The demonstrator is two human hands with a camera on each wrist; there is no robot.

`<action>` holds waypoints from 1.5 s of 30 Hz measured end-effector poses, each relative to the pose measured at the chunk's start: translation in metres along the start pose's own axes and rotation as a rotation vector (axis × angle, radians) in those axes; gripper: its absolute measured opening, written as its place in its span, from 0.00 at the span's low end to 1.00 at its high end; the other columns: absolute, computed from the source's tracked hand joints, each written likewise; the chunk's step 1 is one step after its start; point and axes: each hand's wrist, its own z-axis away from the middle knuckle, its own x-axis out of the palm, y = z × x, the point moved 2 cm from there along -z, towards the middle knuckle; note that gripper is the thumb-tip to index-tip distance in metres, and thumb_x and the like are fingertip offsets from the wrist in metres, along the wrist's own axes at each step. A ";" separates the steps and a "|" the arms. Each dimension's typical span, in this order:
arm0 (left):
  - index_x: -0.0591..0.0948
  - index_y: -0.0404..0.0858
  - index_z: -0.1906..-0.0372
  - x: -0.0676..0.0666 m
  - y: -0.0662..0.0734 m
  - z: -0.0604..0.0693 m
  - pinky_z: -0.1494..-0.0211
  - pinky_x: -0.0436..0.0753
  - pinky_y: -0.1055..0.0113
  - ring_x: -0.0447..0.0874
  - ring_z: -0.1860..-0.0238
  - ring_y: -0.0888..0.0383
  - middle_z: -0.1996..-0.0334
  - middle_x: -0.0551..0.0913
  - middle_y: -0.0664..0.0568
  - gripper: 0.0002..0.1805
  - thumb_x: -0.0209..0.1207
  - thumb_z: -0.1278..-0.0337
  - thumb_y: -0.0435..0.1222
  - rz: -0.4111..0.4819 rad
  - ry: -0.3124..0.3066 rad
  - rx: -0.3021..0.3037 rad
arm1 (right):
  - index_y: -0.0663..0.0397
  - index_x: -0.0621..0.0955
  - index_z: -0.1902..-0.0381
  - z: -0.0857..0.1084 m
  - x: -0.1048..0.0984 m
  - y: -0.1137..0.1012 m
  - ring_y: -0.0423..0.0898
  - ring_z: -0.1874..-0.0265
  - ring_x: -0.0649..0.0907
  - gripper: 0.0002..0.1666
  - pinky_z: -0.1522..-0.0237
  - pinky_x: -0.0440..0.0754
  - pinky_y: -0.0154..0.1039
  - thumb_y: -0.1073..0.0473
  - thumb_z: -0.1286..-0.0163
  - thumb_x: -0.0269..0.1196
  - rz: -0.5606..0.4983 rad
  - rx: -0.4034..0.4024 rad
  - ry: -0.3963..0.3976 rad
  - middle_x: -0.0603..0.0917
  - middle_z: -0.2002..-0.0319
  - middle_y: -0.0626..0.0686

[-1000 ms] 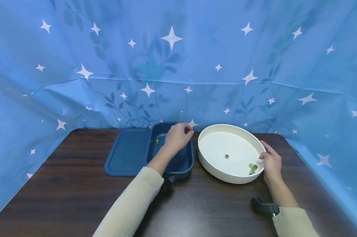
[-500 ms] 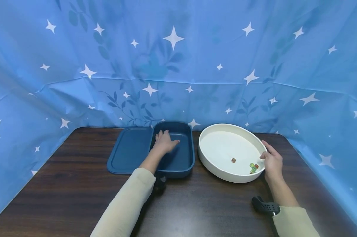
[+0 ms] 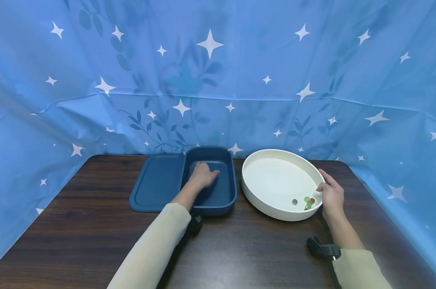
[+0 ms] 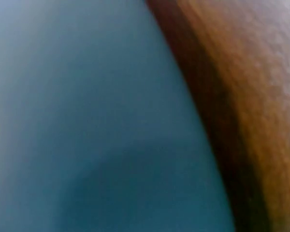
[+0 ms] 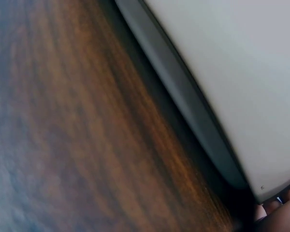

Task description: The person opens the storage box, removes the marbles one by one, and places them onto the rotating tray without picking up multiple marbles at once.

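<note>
My left hand [image 3: 202, 176] reaches down into the deep blue box [image 3: 222, 190]. Its thumb sticks out to the right, while the fingertips are hidden behind the hand, so whether they hold anything does not show. My right hand [image 3: 332, 200] grips the right rim of a round white tray [image 3: 268, 168], thumb over the edge and fingers outside. Small green and reddish marble-like pieces [image 3: 308, 203] lie together inside the tray, near that hand. One brownish round piece [image 3: 294, 202] is just left of them. The left wrist view shows only blurred blue surface and wood.
A flat blue panel [image 3: 158, 184], perhaps the box's lid, lies left of the box. Everything stands on a dark wooden table [image 3: 76, 228]. Behind it hangs a blue curtain [image 3: 218, 80] with white stars. A black wrist device [image 3: 322, 248] is on my right wrist.
My left hand has moved left and down into the box, covering the spot where a green piece lay. In the tray, the brownish piece has rolled or slid rightward toward the others.
</note>
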 end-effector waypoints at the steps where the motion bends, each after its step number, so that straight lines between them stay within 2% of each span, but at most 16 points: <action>1: 0.53 0.25 0.22 0.001 0.001 0.000 0.18 0.55 0.47 0.46 0.18 0.40 0.20 0.50 0.33 0.42 0.50 0.24 0.49 -0.002 -0.004 0.006 | 0.47 0.63 0.22 0.000 0.000 0.000 0.53 0.21 0.60 0.45 0.23 0.59 0.51 0.74 0.38 0.41 0.002 0.001 0.000 0.57 0.19 0.51; 6: 0.57 0.26 0.23 0.006 0.009 0.003 0.21 0.63 0.47 0.57 0.21 0.40 0.21 0.57 0.35 0.39 0.53 0.25 0.48 -0.020 -0.048 0.057 | 0.46 0.63 0.21 0.000 -0.001 0.003 0.53 0.21 0.59 0.45 0.23 0.59 0.51 0.73 0.38 0.42 0.012 0.010 -0.007 0.56 0.19 0.51; 12: 0.56 0.31 0.22 0.009 0.020 0.007 0.19 0.59 0.47 0.53 0.19 0.42 0.20 0.55 0.37 0.35 0.51 0.25 0.39 -0.061 -0.142 0.161 | 0.46 0.63 0.21 0.001 -0.001 0.003 0.54 0.21 0.59 0.45 0.23 0.59 0.51 0.73 0.37 0.42 0.010 0.018 -0.002 0.55 0.19 0.51; 17: 0.57 0.35 0.21 0.006 0.023 0.007 0.22 0.65 0.47 0.63 0.23 0.43 0.23 0.62 0.39 0.33 0.50 0.27 0.31 -0.029 -0.171 0.197 | 0.46 0.63 0.22 0.002 0.002 0.002 0.53 0.20 0.58 0.45 0.23 0.59 0.51 0.73 0.38 0.42 0.005 0.020 0.000 0.56 0.19 0.50; 21: 0.61 0.36 0.22 0.001 0.023 0.004 0.28 0.73 0.49 0.72 0.31 0.44 0.26 0.68 0.40 0.34 0.52 0.32 0.27 -0.021 -0.126 0.214 | 0.45 0.63 0.22 0.001 0.003 0.000 0.53 0.20 0.59 0.44 0.23 0.59 0.51 0.73 0.37 0.41 -0.001 0.014 -0.001 0.56 0.19 0.50; 25: 0.66 0.36 0.25 -0.001 0.022 0.001 0.30 0.76 0.48 0.74 0.35 0.45 0.30 0.73 0.39 0.33 0.60 0.35 0.30 -0.050 -0.050 0.189 | 0.45 0.63 0.21 0.000 0.003 0.000 0.53 0.20 0.59 0.44 0.23 0.59 0.51 0.73 0.37 0.41 -0.009 0.009 -0.003 0.56 0.19 0.50; 27: 0.70 0.36 0.28 0.001 0.021 0.001 0.30 0.76 0.47 0.75 0.35 0.44 0.32 0.75 0.40 0.33 0.64 0.37 0.33 -0.069 -0.031 0.168 | 0.46 0.63 0.21 0.000 0.003 0.000 0.53 0.20 0.58 0.44 0.22 0.58 0.51 0.73 0.36 0.41 -0.009 0.008 -0.004 0.56 0.19 0.50; 32: 0.77 0.37 0.36 0.007 0.017 -0.005 0.35 0.79 0.49 0.81 0.42 0.47 0.41 0.82 0.43 0.28 0.70 0.42 0.38 -0.088 -0.038 0.157 | 0.46 0.63 0.22 -0.001 0.003 0.000 0.52 0.20 0.58 0.44 0.22 0.58 0.51 0.73 0.37 0.41 0.000 0.009 -0.001 0.56 0.19 0.49; 39: 0.82 0.41 0.44 0.012 0.018 -0.011 0.41 0.82 0.54 0.83 0.49 0.51 0.46 0.85 0.48 0.22 0.69 0.40 0.44 -0.151 -0.039 0.187 | 0.45 0.63 0.21 0.000 0.002 -0.003 0.53 0.20 0.58 0.44 0.21 0.57 0.52 0.72 0.36 0.40 -0.010 0.006 -0.007 0.55 0.18 0.50; 45: 0.84 0.42 0.55 0.017 0.017 -0.012 0.52 0.80 0.59 0.81 0.60 0.55 0.59 0.85 0.51 0.08 0.65 0.34 0.40 -0.157 -0.026 0.214 | 0.46 0.62 0.21 0.000 0.001 -0.001 0.53 0.20 0.58 0.44 0.20 0.56 0.52 0.72 0.36 0.40 -0.003 0.004 -0.007 0.55 0.18 0.50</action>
